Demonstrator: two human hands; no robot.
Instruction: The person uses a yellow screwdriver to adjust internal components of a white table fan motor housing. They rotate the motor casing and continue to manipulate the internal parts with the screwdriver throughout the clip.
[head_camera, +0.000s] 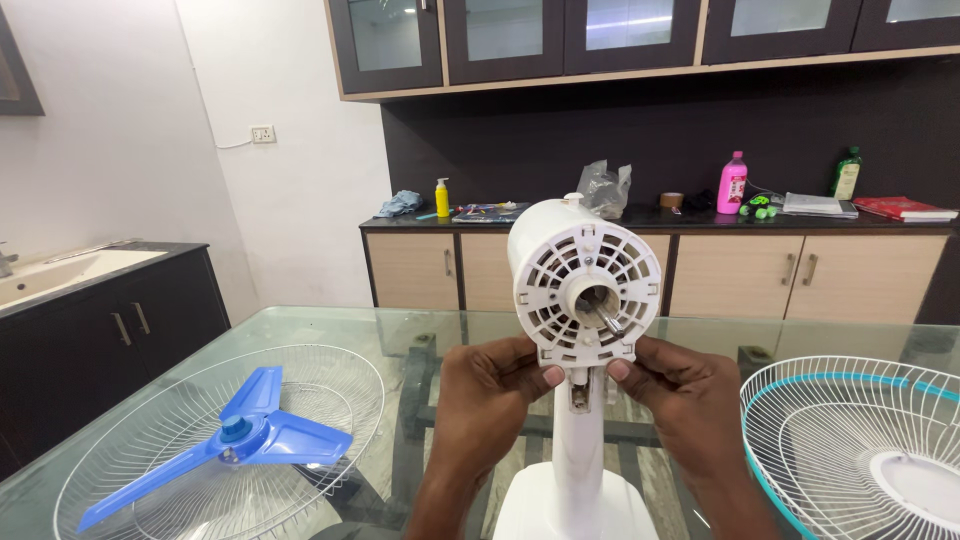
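Beside motor housing (585, 280): grilles (blue blade (240, 435))

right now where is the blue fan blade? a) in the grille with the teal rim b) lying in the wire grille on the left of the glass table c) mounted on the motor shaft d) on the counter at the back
b: the blue fan blade lies inside the wire grille on the left, while the motor shaft is bare.

Two bare hands, left hand (490, 395) and right hand (680, 400), no gloves, no rings, no watch or bracelet showing. Forearms bare down to the bottom edge (no sleeve in view). Short trimmed nails, pale on the thumbs. Nothing else of the person in view.
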